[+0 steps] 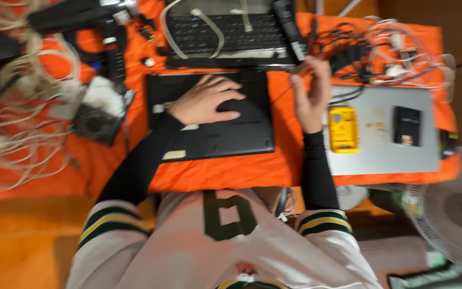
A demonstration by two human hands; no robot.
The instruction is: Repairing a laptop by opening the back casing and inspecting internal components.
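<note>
The left hand (207, 101) lies spread flat on a closed black laptop (209, 115) at the orange desk's (225, 171) middle. The laptop looks rigid, fairly heavy and smooth, best gripped by its side edges. The right hand (311, 93) pinches a thin red-handled tool (301, 68).

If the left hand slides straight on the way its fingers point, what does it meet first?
The left hand lies flat on the black laptop, fingers pointing right. Going on, it would probably first meet the right hand, though depth is unclear.
</note>
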